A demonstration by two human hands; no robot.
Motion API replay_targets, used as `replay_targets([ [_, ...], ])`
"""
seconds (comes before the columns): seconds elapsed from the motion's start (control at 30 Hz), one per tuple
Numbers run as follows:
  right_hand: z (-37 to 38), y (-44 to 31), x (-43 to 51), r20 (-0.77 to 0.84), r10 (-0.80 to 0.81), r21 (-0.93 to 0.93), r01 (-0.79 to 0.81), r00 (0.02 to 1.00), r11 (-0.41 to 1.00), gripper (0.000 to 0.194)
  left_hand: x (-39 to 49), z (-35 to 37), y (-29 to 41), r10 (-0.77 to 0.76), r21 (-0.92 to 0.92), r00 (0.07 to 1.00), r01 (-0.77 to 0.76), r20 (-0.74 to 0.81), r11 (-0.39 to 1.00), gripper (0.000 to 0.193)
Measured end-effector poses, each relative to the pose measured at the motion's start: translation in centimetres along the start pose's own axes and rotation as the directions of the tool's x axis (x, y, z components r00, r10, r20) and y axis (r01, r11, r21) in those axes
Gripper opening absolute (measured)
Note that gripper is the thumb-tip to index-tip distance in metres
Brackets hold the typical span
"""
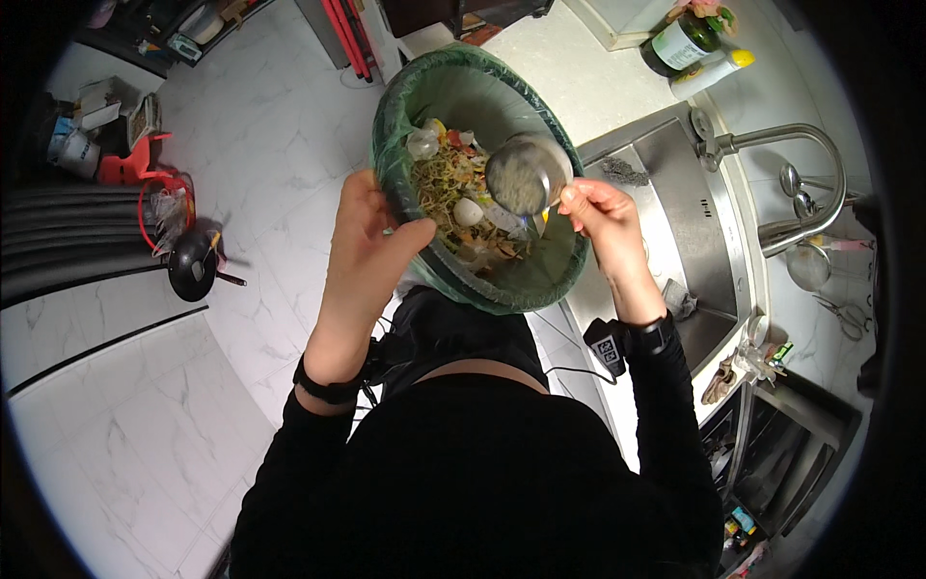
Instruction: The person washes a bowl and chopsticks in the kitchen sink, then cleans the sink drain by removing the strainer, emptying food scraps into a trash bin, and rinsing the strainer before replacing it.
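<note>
A green trash bin [499, 293] with a clear plastic liner is tilted up in front of me, above the floor. My left hand [380, 239] grips its left rim, with the thumb lying along the edge. Between thumb and fingers, my right hand [599, 210] pinches the edge of a small round metal vessel [528, 174], held over the bin's opening. Whether that vessel is a sink strainer or a cup cannot be settled. Inside the bin lie stringy vegetable scraps [445, 174], a white eggshell [468, 213] and crumpled clear plastic [423, 143].
To the right is a stainless steel sink [694, 210] with a curved faucet [817, 134] and a steel wool scrubber [626, 171]. Bottles [680, 47] stand on the far counter [535, 72]. A black wok [192, 265] and red chair [130, 163] are at left.
</note>
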State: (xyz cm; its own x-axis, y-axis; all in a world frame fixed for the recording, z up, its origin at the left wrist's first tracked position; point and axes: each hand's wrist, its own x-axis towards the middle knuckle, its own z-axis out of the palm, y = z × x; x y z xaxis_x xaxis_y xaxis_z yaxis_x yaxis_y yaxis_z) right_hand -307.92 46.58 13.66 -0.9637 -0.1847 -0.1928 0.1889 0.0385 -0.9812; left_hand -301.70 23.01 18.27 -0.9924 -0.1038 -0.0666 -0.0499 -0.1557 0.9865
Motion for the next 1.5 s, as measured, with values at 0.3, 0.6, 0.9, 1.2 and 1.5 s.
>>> replay_targets([
  [0.3,-2.8,-4.6,-3.9,0.586,-0.709,-0.717,0.659,0.392,-0.227,0.027,0.4,1.0,1.0,-0.072,-0.041,0.997,0.071,-0.001,0.997,0.041],
  [0.6,-4.8,-2.1,-2.7,0.668,-0.522,-0.709,0.667,0.530,-0.230,0.028,0.7,1.9,1.0,-0.079,-0.015,0.997,0.079,-0.010,0.997,0.040],
  [0.9,-22.6,4.4,-3.5,0.191,-0.581,-0.967,0.253,0.791,0.026,0.014,2.3,3.0,-1.3,-0.086,-0.053,0.975,0.077,-0.203,0.996,0.035],
  [1.2,-38.3,30.4,1.0,-0.016,-0.082,-1.000,-0.017,0.997,-0.008,0.007,3.4,6.3,-2.9,-0.103,0.043,0.948,0.122,-0.302,0.992,0.038],
  [1.5,-39.5,36.1,0.1,-0.094,0.319,-0.978,-0.148,0.943,0.149,0.038,2.1,7.1,-3.6,-0.097,-0.005,0.913,0.104,-0.397,0.995,0.038],
])
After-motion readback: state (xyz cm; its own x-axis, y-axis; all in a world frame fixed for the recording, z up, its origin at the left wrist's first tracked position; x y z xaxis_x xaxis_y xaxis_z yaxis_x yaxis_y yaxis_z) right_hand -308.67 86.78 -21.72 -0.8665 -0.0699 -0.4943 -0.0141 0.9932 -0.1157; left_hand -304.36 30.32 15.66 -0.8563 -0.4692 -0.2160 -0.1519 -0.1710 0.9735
